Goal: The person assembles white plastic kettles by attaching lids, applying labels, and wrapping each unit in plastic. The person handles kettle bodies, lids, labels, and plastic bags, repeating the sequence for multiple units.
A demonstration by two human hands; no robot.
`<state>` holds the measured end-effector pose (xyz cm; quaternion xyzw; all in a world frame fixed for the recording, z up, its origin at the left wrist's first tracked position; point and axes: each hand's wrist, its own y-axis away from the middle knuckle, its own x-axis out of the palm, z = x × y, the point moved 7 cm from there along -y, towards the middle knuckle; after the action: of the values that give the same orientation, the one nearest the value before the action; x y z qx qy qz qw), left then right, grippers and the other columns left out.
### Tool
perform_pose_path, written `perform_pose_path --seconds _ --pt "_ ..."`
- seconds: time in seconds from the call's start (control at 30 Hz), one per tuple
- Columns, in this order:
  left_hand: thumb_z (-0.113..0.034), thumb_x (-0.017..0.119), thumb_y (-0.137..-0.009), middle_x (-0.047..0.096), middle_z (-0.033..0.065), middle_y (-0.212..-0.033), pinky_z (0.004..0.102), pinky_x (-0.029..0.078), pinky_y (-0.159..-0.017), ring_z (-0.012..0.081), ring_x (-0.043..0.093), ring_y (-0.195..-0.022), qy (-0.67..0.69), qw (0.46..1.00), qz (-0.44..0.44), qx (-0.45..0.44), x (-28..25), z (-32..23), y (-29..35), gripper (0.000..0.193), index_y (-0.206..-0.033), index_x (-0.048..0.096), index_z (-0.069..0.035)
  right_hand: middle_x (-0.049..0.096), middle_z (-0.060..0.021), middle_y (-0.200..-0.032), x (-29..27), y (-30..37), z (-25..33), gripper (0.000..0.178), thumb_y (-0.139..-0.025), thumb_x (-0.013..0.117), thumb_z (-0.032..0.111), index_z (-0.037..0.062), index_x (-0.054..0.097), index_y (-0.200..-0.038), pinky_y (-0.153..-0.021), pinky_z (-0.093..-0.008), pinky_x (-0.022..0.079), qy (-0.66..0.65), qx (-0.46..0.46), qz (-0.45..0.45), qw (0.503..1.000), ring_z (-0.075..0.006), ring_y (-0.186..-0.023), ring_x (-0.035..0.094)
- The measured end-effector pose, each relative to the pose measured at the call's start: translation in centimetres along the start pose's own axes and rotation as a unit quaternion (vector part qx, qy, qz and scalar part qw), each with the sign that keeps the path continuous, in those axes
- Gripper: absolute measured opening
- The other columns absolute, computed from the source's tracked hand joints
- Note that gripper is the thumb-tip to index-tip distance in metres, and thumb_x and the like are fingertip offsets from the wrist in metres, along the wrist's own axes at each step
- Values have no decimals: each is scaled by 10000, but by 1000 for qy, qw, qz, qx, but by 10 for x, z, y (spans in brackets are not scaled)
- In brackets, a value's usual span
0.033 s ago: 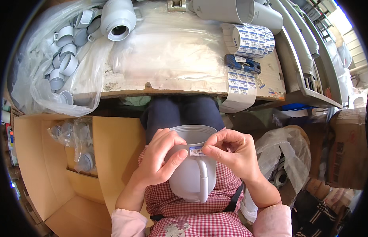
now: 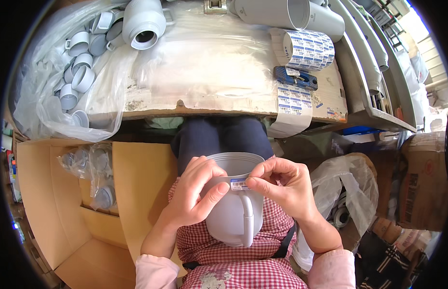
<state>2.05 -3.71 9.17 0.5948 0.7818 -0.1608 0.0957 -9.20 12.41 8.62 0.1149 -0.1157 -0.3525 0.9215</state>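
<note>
A light grey plastic jug (image 2: 229,216) is in my lap, its open mouth facing away from me and its handle (image 2: 248,221) toward me. My left hand (image 2: 197,190) grips the jug's left side, fingers over the rim and thumb on the outer wall. Just below the rim, above the handle, sits a small white and blue barcode label (image 2: 239,184). My right hand (image 2: 285,188) pinches at that label's right edge with thumb and index finger, close against the rim. Whether the label lies fully flat there is hidden by the fingertips.
Ahead stands a worktable (image 2: 200,82) with a label roll (image 2: 308,50), a blue tool (image 2: 295,78), a large grey jug body (image 2: 144,24) and a plastic bag of grey cups (image 2: 82,77). An open cardboard box (image 2: 45,202) is at left, a lined bin (image 2: 351,188) at right.
</note>
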Motion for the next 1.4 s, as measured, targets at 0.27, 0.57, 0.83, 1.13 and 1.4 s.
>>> perform_pose_path --seconds 0.27,0.57,0.83,1.13,1.4 --pt "-188 787 -908 562 45 -809 367 386 -737 242 476 -784 -15 999 -17 27 2 2 -2 204 -889 621 -69 739 39 -863 2 -1 -2 100 -919 829 75 12 773 -974 -629 -180 462 20 -1 -8 1000 11 -719 589" --pt "-78 699 -879 556 69 -825 378 396 -738 247 479 -788 -2 1000 -22 -3 3 10 4 105 -884 595 -63 641 -9 -787 -17 -20 30 415 -756 974 217 37 658 -957 -595 -267 430 349 -140 -117 919 -91 -710 572" --pt "-291 419 -1072 618 202 -1418 447 403 -1162 329 572 -1342 -161 967 -180 84 14 -40 12 445 -1240 633 61 609 5 -691 -17 -30 -27 454 -1024 683 431 58 665 -765 -681 -355 467 9 -212 -6 977 -142 -701 576" --pt "-489 248 -1124 709 279 -997 503 565 -892 418 691 -976 -128 971 -141 146 -2 -60 -6 734 -1133 664 116 746 -65 -1028 -89 86 -92 401 -1101 573 386 26 748 -1066 -875 -342 540 -219 -75 -49 972 -152 -969 667" --pt "-404 263 -1137 727 242 -1029 494 561 -911 374 690 -953 -271 958 -81 45 28 -86 -23 649 -1117 675 97 741 -230 -968 -391 355 -379 287 -941 630 282 13 713 -998 -825 -548 549 364 461 -397 705 -443 -949 703"
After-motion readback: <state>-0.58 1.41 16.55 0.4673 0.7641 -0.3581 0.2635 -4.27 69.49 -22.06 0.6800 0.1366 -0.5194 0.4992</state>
